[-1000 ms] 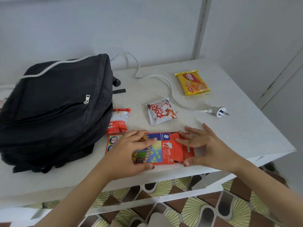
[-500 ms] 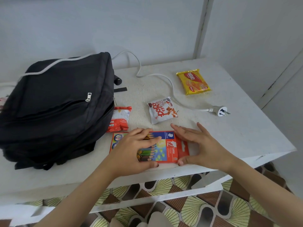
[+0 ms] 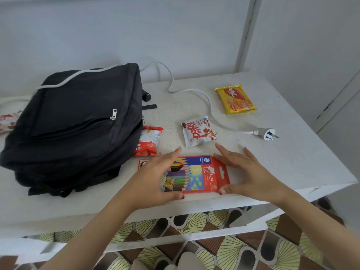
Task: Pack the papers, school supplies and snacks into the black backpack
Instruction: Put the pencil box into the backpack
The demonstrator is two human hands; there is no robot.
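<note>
Surface: white painted surface [image 3: 292, 162], scuffed.
Left: black fabric backpack [image 3: 78, 121], lying flat.
Against its right side: red-and-white foil snack packet [image 3: 149, 141].
Middle: white foil snack packet with red lettering [image 3: 197, 131].
Far right: yellow wafer packet [image 3: 235, 99].
Between them: white power cord [image 3: 209, 102], ending in a white plug [image 3: 267, 133].
Near edge: red cardboard box of coloured pencils [image 3: 202, 174], lying flat.

White corded plug [image 3: 267, 133] on table [image 3: 292, 162]
</note>
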